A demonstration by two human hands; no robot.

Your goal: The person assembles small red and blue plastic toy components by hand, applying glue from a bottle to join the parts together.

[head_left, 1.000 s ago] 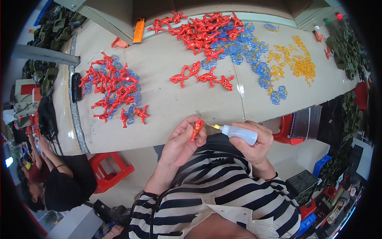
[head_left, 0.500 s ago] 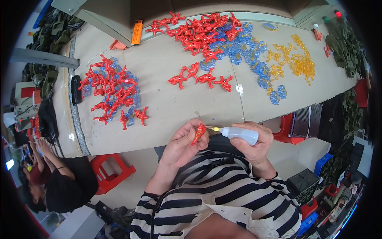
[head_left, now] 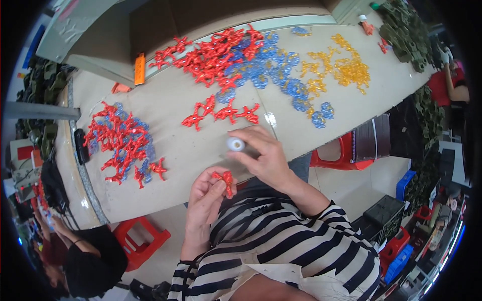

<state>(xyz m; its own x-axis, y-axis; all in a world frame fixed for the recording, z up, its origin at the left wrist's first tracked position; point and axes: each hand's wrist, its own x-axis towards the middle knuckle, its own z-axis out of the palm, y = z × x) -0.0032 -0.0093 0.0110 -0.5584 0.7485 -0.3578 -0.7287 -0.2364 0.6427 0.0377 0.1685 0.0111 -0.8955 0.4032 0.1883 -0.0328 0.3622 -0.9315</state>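
Note:
My left hand (head_left: pixel 205 198) pinches a small red toy figure (head_left: pixel 227 183) between thumb and fingers, in front of my body near the table's front edge. Farther out and to the right, my right hand (head_left: pixel 268 158) grips a whitish squeeze bottle (head_left: pixel 235 145) over the table. The bottle is seen end-on, so its yellow nozzle is hidden. Beyond the hands lies a short row of red figures (head_left: pixel 226 111). A larger pile of red figures (head_left: pixel 213 55) sits at the back, and another mixed with blue pieces (head_left: pixel 120 143) is at the left.
Clear blue pieces (head_left: pixel 276 65) and yellow pieces (head_left: pixel 351 70) spread over the table (head_left: pixel 170 150) toward the right. An orange box (head_left: pixel 139 68) stands by the shelf post. Red stools (head_left: pixel 138 243) flank me below the table. Another person (head_left: pixel 93 258) works at the far left.
My right hand has moved the bottle away from the figure, forward and left, turning it end-on. My left hand, still holding the figure, is slightly lower and left. The whole view has tilted.

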